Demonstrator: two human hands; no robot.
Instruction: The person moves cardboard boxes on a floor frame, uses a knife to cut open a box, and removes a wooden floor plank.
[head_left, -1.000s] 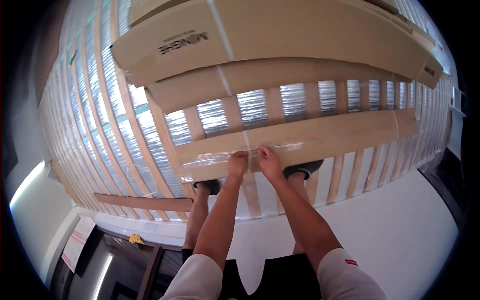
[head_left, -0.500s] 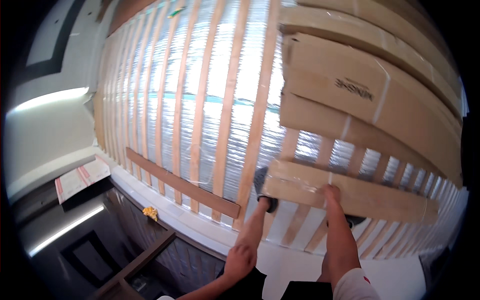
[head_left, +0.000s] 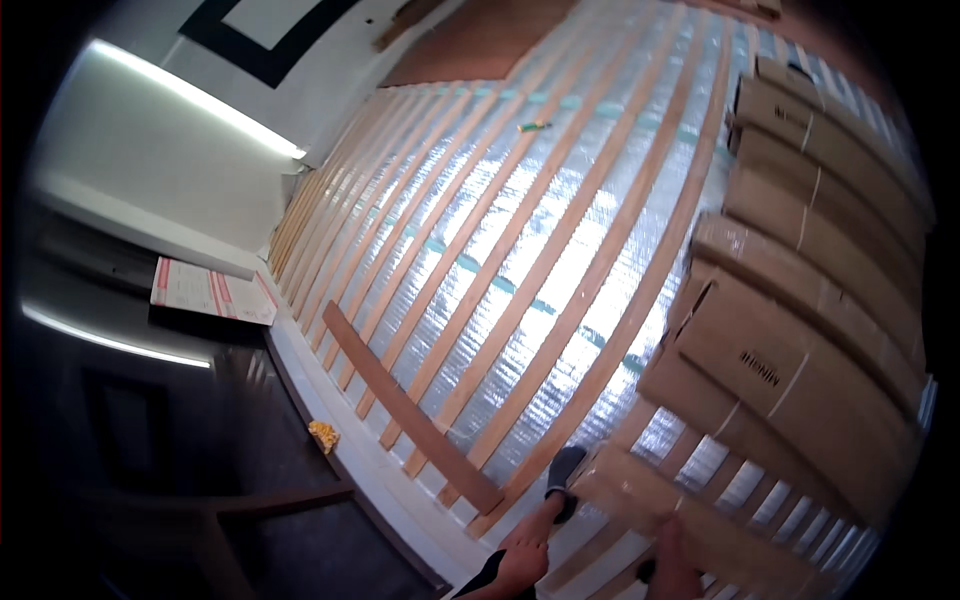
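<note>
My right hand is at the near lower right, blurred, closed at the white strap around a long, flat cardboard box. The box lies across wooden slats, its left end beside my foot in a dark grey shoe. My left hand rests on my leg at the bottom edge, fingers laid over it and holding nothing. Strapped cardboard boxes lie in a row along the right side, beyond the one my right hand is on.
Parallel wooden slats run over shiny silver foil. A loose brown plank lies across them at left. Beside the white ledge are a crumpled yellow thing, a red-and-white flat package and a dark glossy surface. A small green-yellow object lies farther off.
My view has swung up and to the left, so more far floor and boxes show. My right hand stays at the strapped box and my left on my leg.
</note>
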